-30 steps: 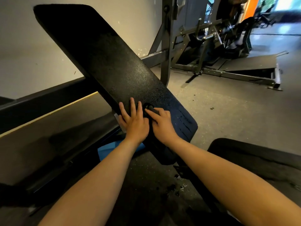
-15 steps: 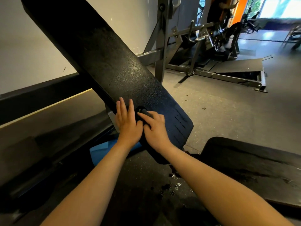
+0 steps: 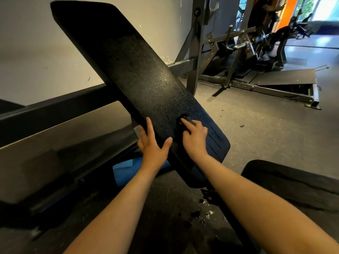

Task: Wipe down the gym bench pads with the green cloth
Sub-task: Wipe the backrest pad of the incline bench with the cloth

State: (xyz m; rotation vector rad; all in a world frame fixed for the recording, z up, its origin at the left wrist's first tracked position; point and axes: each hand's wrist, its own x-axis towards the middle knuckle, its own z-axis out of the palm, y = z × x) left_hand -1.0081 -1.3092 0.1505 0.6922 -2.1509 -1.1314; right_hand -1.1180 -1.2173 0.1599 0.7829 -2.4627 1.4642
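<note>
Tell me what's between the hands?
Only bare black pad between the left hand and the right hand, which grips a small dark object; head view.

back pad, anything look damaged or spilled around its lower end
Yes. The back pad has a row of short slits in its cover near the lower end, just right of the right hand, which holds a small dark object. Wet drops lie on the floor below the pad.

You are facing a pale wall (image 3: 36,43) standing to your left, speckled grey floor (image 3: 266,136) spreading right, steel machines (image 3: 236,46) sitting behind, daylight glowing through a far window (image 3: 326,8) beside an orange panel (image 3: 289,10).
</note>
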